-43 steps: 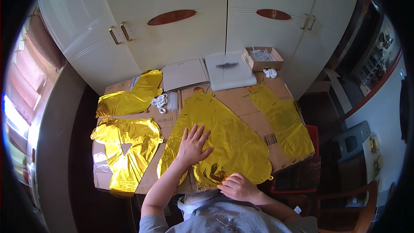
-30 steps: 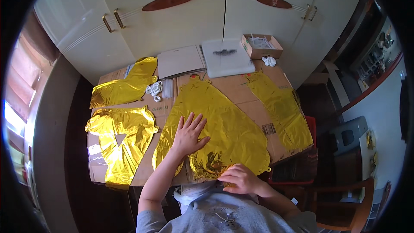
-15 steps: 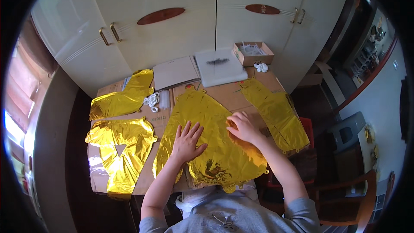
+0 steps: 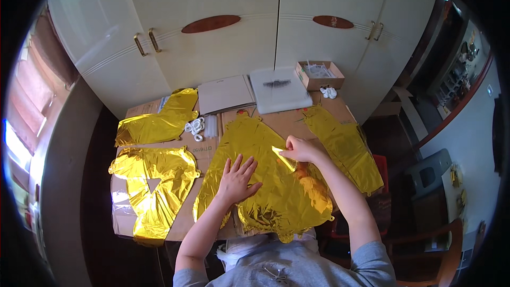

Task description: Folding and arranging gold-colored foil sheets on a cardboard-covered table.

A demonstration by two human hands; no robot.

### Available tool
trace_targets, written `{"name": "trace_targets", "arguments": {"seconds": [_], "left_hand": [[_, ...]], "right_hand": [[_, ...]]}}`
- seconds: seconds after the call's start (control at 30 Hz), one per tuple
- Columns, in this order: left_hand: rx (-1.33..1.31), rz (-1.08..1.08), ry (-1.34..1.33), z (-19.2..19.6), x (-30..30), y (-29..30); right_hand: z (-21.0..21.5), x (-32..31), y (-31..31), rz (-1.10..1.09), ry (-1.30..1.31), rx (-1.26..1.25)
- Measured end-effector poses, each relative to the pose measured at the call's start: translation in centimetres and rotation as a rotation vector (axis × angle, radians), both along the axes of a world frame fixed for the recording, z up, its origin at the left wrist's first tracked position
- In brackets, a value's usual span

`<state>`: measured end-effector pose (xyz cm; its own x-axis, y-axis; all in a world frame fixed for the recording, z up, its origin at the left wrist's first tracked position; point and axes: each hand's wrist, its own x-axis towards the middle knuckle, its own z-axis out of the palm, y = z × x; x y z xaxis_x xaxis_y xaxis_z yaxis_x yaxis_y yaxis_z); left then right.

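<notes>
A large flat gold foil balloon [image 4: 249, 143] lies across the middle of the cardboard, its lower part crinkled. On its left half my left hand [image 4: 237, 180] rests palm down, fingers spread, holding nothing. At the balloon's right side my right hand [image 4: 300, 150] pinches a raised, folded bit of gold foil, bright along its edge. The exact fingertip grip is partly hidden. Below that hand the foil shows an orange reflection. Another gold foil balloon [image 4: 178, 172] lies to the left, with one more gold foil piece [image 4: 156, 127] behind it and another [image 4: 348, 151] at the right.
Cardboard [image 4: 204, 151] covers the table. Toward the back are grey-white sheets [image 4: 226, 94], a clear plastic stack [image 4: 280, 93] and a small box [image 4: 321, 81] of clear pieces. White ribbon coils [image 4: 195, 126] sit beside clear tubes [image 4: 211, 126]. A wooden chair [image 4: 449, 252] stands at right.
My right hand has gone from curled over the foil to pinching a raised fold of it. My left hand stays flat on the balloon. The whole view has shifted slightly.
</notes>
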<state>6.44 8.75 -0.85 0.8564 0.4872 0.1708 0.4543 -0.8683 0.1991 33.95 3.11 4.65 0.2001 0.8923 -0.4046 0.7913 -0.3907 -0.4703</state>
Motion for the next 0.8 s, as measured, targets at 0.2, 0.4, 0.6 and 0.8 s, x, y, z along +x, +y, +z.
{"name": "trace_targets", "arguments": {"seconds": [0.2,0.4,0.6,0.8], "left_hand": [[-0.001,-0.003,0.005,-0.1,0.2,0.0],[-0.006,-0.004,-0.002,-0.1,0.1,0.0],[-0.002,-0.003,-0.009,-0.1,0.1,0.1],[-0.004,-0.012,-0.014,-0.1,0.1,0.1]], "right_hand": [[-3.2,-0.4,-4.1,-0.320,0.720,0.291],[-1.9,-1.4,-6.7,0.147,0.424,0.171],[-6.4,-1.9,-6.5,0.460,-0.136,0.638],[-6.4,-3.6,-6.0,0.442,-0.275,0.749]]}}
